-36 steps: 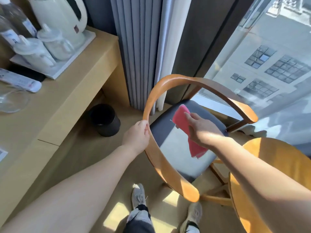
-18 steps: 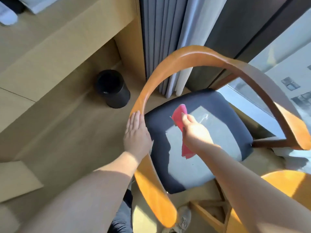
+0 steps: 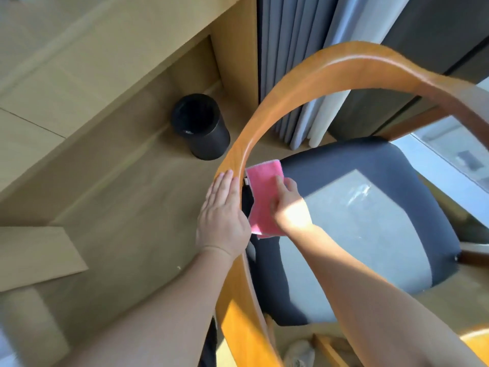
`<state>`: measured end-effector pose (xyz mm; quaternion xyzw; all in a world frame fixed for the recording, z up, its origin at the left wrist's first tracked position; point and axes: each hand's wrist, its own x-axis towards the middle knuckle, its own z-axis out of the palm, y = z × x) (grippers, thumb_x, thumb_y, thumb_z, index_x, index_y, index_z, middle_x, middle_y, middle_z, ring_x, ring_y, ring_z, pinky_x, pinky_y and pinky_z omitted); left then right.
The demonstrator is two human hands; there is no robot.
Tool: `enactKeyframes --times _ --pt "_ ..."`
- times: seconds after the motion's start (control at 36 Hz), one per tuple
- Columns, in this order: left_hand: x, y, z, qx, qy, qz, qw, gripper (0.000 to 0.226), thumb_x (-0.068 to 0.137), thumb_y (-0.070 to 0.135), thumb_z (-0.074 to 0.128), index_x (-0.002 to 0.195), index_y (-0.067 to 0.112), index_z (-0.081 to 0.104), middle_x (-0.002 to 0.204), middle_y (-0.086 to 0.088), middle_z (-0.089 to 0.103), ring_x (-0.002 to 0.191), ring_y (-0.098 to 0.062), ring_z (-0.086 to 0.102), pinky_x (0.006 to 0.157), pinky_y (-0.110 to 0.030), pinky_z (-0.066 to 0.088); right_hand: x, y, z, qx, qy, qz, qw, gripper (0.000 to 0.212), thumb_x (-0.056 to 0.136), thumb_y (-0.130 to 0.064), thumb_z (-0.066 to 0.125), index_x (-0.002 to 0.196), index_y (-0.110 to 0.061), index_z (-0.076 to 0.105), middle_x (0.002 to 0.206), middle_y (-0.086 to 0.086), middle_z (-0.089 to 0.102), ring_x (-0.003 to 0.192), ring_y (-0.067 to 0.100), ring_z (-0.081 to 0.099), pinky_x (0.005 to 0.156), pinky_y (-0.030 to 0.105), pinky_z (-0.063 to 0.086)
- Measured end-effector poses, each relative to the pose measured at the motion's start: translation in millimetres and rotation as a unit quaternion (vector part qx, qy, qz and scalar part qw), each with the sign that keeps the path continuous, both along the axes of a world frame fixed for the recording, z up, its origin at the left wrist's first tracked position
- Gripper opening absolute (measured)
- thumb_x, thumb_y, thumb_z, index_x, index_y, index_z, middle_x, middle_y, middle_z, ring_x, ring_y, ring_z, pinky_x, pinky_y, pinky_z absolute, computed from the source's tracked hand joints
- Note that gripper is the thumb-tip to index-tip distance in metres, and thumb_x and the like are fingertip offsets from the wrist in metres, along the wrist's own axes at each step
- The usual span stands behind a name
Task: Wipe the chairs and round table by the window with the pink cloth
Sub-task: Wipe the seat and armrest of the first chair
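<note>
Two hands are working at the chair's curved rail (image 3: pixel 352 59) — the left hand (image 3: pixel 223 215) is lying flat on it, fingers straight; the right hand (image 3: pixel 289 207) is gripping the pink cloth (image 3: pixel 262 192) just inside, its long axis running along the rail.

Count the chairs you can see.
1: the chair with a curved wooden rail and dark seat, beside the curtain. Others may sit out of frame.

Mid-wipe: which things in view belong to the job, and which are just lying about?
Job: pink cloth held in right hand; chair; left hand flat on its curved rail.
Lying about: black waste bin, curtains, desk.
</note>
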<state>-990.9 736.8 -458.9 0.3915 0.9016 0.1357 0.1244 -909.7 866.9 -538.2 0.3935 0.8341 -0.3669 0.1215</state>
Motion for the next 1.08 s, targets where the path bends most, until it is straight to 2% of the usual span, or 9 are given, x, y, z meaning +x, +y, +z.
enactKeyframes --times 0.17,0.28,0.39,0.44,0.61,0.78,0.86,1.03,1.08 --pt "0.6 0.6 -3.4 0.003 -0.002 0.007 1.000 0.061 0.086 0.013 0.033 0.146 0.011 0.034 0.155 -0.002 0.027 0.145 -0.016 0.017 0.117 -0.031 0.007 9.9 -7.8 -38.0 0.031 -0.057 -0.046 0.997 0.057 0.098 -0.030 0.052 0.148 -0.010 0.033 0.147 0.019 0.039 0.132 0.037 0.041 0.109 0.043 0.036" --pt "1.3 -0.1 -6.5 0.009 0.004 0.001 1.000 0.060 0.084 0.013 0.034 0.144 0.010 0.038 0.153 -0.004 0.032 0.143 -0.014 0.019 0.117 -0.034 0.012 13.8 -6.3 -52.3 0.043 -0.059 0.147 0.986 0.115 0.035 -0.039 0.099 0.127 0.012 0.053 0.136 0.038 0.046 0.123 0.056 0.047 0.099 0.055 0.047" --pt "-1.0 0.0 -8.6 0.031 -0.002 0.015 0.999 0.062 0.084 0.021 0.023 0.141 0.008 0.042 0.151 -0.005 0.035 0.141 -0.017 0.026 0.115 -0.035 0.016 -1.6 -6.5 -60.7 0.100 -0.070 0.220 0.968 0.118 0.070 -0.042 0.083 0.153 0.002 0.011 0.160 0.024 0.005 0.148 0.043 0.002 0.120 0.044 0.001" --pt "-2.2 -0.6 -9.8 0.049 -0.003 0.017 0.999 0.061 0.084 0.020 0.025 0.139 0.006 0.046 0.149 -0.006 0.039 0.140 -0.018 0.030 0.115 -0.036 0.020 -10.5 -4.3 -69.5 0.133 -0.059 0.221 0.964 0.120 0.065 -0.049 0.082 0.152 0.002 0.018 0.159 0.024 0.014 0.147 0.044 0.009 0.118 0.046 0.000" --pt "-7.6 -3.2 -14.1 0.068 0.007 -0.010 0.998 0.057 0.088 0.020 0.026 0.140 0.007 0.044 0.149 -0.004 0.038 0.139 -0.012 0.024 0.116 -0.032 0.018 -23.3 -5.1 -95.3 0.176 -0.032 0.197 0.964 0.062 0.101 -0.031 0.026 0.154 -0.005 0.009 0.162 0.016 0.008 0.149 0.038 -0.001 0.118 0.048 -0.009" --pt "-6.0 -1.1 -14.8 0.072 0.014 -0.017 0.997 0.058 0.085 0.016 0.026 0.139 0.002 0.044 0.148 -0.011 0.039 0.139 -0.021 0.030 0.115 -0.030 0.015 -45.3 -19.0 -100.7 0.170 -0.019 0.139 0.975 0.073 0.094 -0.039 -0.007 0.154 -0.006 0.018 0.162 0.012 0.016 0.150 0.035 0.005 0.120 0.049 -0.001" --pt "-5.7 -1.2 -14.2 0.060 0.022 -0.018 0.998 0.058 0.086 0.017 0.025 0.140 0.003 0.043 0.149 -0.010 0.037 0.140 -0.018 0.026 0.116 -0.027 0.012 -44.0 -21.8 -102.5 0.174 -0.029 0.141 0.974 0.070 0.096 -0.038 -0.003 0.154 -0.006 0.018 0.162 0.012 0.015 0.150 0.034 0.005 0.120 0.048 -0.001" --pt "-5.1 -1.7 -12.1 0.026 0.022 -0.017 0.999 0.061 0.090 0.028 0.016 0.145 0.010 0.036 0.154 -0.003 0.030 0.143 -0.014 0.017 0.116 -0.033 0.014 0.6 -58.8 -115.9 0.196 0.045 0.177 0.963 0.057 0.099 -0.035 0.036 0.146 -0.002 0.038 0.152 0.018 0.037 0.144 0.039 0.025 0.119 0.053 0.017" --pt "-6.2 -1.8 -12.1 0.020 0.020 -0.018 0.999 0.062 0.089 0.030 0.015 0.145 0.011 0.035 0.154 -0.003 0.028 0.144 -0.015 0.016 0.116 -0.033 0.013 23.0 -69.2 -115.6 0.183 0.047 0.222 0.957 0.065 0.095 -0.038 0.046 0.148 -0.002 0.034 0.154 0.019 0.033 0.146 0.039 0.018 0.119 0.055 0.010"
